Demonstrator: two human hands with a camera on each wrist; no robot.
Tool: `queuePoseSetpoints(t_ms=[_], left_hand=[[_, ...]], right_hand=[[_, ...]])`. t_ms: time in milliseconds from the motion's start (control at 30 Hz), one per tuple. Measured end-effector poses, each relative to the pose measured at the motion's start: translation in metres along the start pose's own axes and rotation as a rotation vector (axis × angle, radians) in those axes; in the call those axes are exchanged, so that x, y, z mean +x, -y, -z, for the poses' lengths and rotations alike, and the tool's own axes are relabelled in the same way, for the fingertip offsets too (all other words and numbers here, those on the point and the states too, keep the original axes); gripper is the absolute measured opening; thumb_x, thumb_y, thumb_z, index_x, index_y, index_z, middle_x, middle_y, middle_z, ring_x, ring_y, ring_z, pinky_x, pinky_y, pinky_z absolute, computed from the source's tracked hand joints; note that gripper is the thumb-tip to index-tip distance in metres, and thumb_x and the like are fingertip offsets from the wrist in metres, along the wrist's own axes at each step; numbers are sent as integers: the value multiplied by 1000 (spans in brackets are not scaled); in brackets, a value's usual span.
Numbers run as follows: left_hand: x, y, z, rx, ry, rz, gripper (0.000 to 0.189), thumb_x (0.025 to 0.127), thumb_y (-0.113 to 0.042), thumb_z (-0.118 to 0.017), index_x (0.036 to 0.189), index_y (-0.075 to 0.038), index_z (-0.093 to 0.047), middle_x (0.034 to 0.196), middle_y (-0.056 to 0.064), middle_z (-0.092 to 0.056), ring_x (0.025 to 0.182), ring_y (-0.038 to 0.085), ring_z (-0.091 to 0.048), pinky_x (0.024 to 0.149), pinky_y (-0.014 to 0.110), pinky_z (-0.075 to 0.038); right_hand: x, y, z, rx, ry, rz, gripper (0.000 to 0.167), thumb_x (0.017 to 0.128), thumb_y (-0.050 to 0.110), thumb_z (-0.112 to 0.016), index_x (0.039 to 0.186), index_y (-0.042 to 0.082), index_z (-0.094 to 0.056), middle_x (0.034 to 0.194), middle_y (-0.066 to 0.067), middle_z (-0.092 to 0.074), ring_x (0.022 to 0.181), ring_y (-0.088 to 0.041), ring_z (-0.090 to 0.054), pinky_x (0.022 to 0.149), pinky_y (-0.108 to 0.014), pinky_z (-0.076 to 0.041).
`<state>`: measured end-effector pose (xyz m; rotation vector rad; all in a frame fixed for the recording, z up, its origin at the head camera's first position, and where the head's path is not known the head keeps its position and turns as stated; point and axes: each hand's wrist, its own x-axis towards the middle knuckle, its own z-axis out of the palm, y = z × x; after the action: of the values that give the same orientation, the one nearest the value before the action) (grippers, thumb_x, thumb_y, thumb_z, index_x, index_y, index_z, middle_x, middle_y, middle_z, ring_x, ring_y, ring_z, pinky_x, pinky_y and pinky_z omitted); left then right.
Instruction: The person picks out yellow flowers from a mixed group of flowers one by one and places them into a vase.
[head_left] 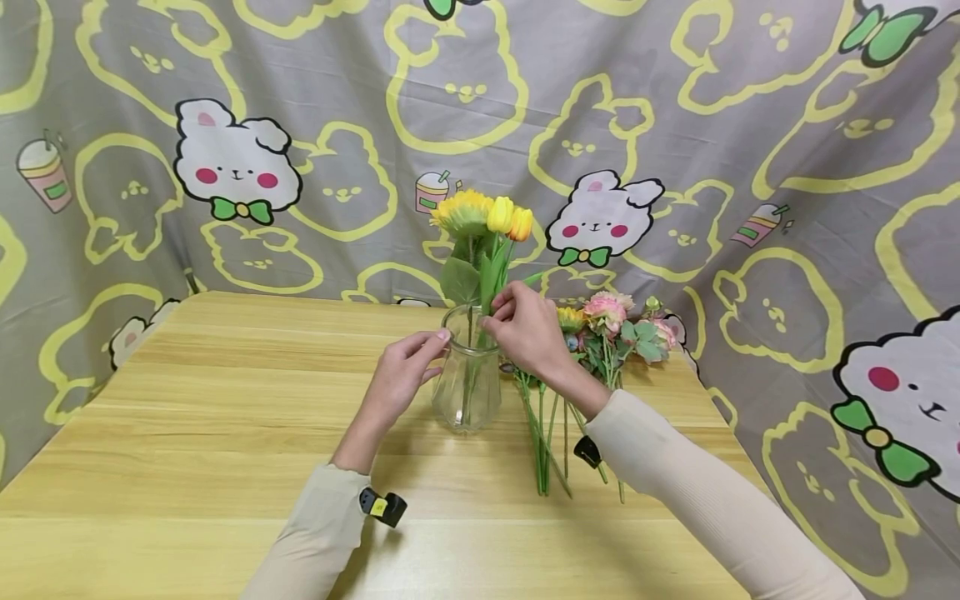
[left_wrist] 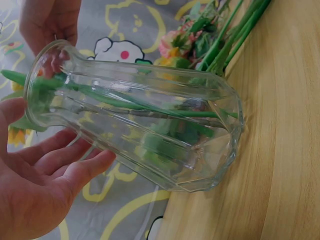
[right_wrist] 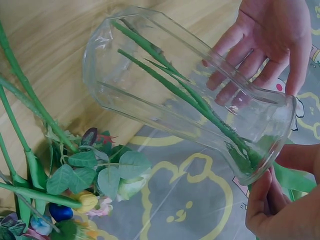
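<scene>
A clear faceted glass vase [head_left: 447,398] stands upright on the table. Its mouth holds a sunflower [head_left: 462,213] and two tulips, one yellow [head_left: 500,216] and one orange-yellow [head_left: 520,224]; their green stems [right_wrist: 187,92] run down inside the glass. At the left of the rim is my left hand [head_left: 402,373], thumb by the lip and fingers extended loosely along the vase's side [left_wrist: 135,75]. My right hand [head_left: 528,333] is at the right of the rim, its fingers curled and pinching the tulips' green stems and leaves. The exact pinch point is partly hidden by the fingers.
Right of the vase, a loose bunch of flowers lies on the wooden table [head_left: 247,400], with pink blooms [head_left: 609,311], a sunflower [head_left: 570,318] and long green stems [head_left: 542,442] pointing toward me. A patterned grey cloth [head_left: 337,83] hangs behind the table.
</scene>
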<state>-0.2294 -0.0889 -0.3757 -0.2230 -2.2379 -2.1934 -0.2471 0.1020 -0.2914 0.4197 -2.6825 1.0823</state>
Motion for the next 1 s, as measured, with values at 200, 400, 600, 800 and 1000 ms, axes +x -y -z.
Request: queuePoseSetpoints(t_ms=[200, 400, 600, 800, 1000], left_hand=[[0, 0, 0, 0, -1, 2, 57, 100, -51, -59, 130, -3, -65, 130, 16, -63, 124, 29, -61, 102, 39, -58], [0, -1, -1, 2, -5, -3, 56, 101, -50, -59, 130, -3, -65, 129, 17, -64, 124, 29, -61, 102, 38, -58], [-1, -1, 0, 6, -6, -3, 57, 101, -50, -59, 130, -2, -65, 129, 17, -64, 125, 29, -61, 102, 37, -58], [-1, -2, 1, 1, -7, -6, 56, 101, -50, -59, 130, -2, -65, 130, 17, -64, 125, 29, -61, 102, 37, -58], [-1, -2, 0, 7, -7, -7, 56, 101, -50, -59, 130, -2, -65, 130, 17, -64, 125, 29, -61, 102, 37, -58]], right_hand=[[-1, -1, 3, 8, -12, -2, 23, 88, 11, -76, 106, 3, -63, 89, -9, -72, 76, -22, -69, 72, -37, -62], [1, -8, 13, 9, -50, -7, 20, 91, 12, -72, 107, 2, -65, 91, -10, -72, 80, -24, -69, 76, -40, -61], [3, -29, 27, 26, -134, -34, 16, 94, 15, -67, 105, 3, -65, 91, -11, -71, 79, -24, -68, 69, -38, -59], [5, -54, 36, 4, -198, -76, 15, 96, 18, -65, 103, 5, -64, 90, -11, -70, 75, -26, -65, 69, -38, -55], [3, -84, 35, -62, -188, -96, 14, 96, 14, -63, 102, 2, -66, 87, -15, -70, 71, -27, -64, 66, -39, -55]])
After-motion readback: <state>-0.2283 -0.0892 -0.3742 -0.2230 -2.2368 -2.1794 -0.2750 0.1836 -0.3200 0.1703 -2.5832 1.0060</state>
